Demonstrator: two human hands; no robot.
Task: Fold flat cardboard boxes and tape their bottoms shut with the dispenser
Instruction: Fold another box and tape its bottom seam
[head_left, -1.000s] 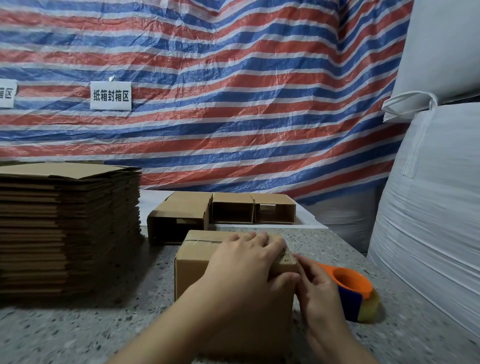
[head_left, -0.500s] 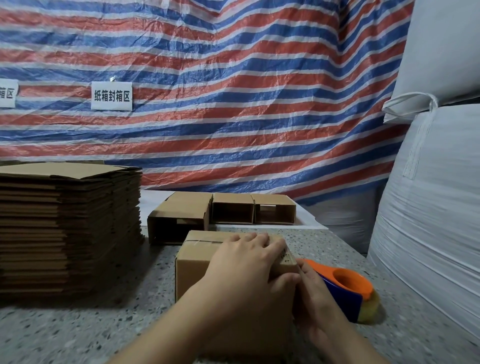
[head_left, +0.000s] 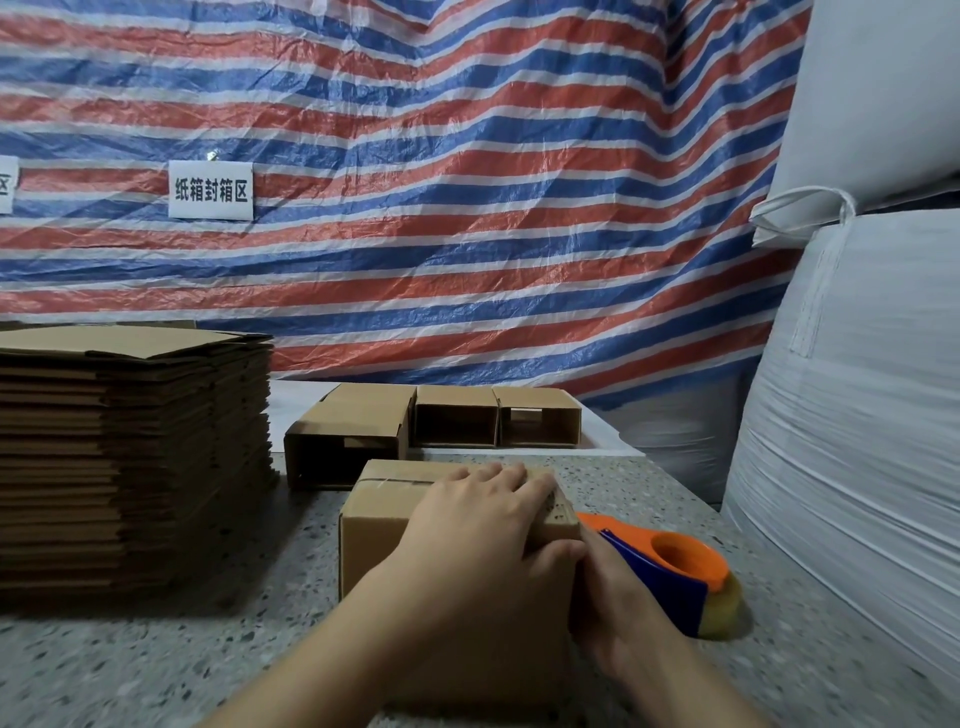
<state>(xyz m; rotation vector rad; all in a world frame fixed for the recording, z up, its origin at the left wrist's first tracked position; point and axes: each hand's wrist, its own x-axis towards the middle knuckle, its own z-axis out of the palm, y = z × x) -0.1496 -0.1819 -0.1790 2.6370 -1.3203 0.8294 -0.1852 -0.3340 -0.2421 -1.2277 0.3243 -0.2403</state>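
A folded cardboard box (head_left: 374, 540) stands on the speckled table (head_left: 156, 665) in front of me, with a strip of clear tape across its top. My left hand (head_left: 478, 525) lies flat on the box top, fingers spread and thumb over the near right corner. Low against the box's right side rests my right hand (head_left: 618, 618); its fingertips are hidden behind my left thumb. The orange and blue tape dispenser (head_left: 670, 566) lies on the table just right of that hand.
A tall stack of flat cardboard boxes (head_left: 119, 457) fills the left side. Three folded boxes (head_left: 457, 421) lie on their sides behind. Large white sacks (head_left: 857, 415) crowd the right edge. A striped tarp (head_left: 467, 208) hangs behind.
My right hand has slid down the box's right side, uncovering more of the dispenser. My left hand stays on the box top.
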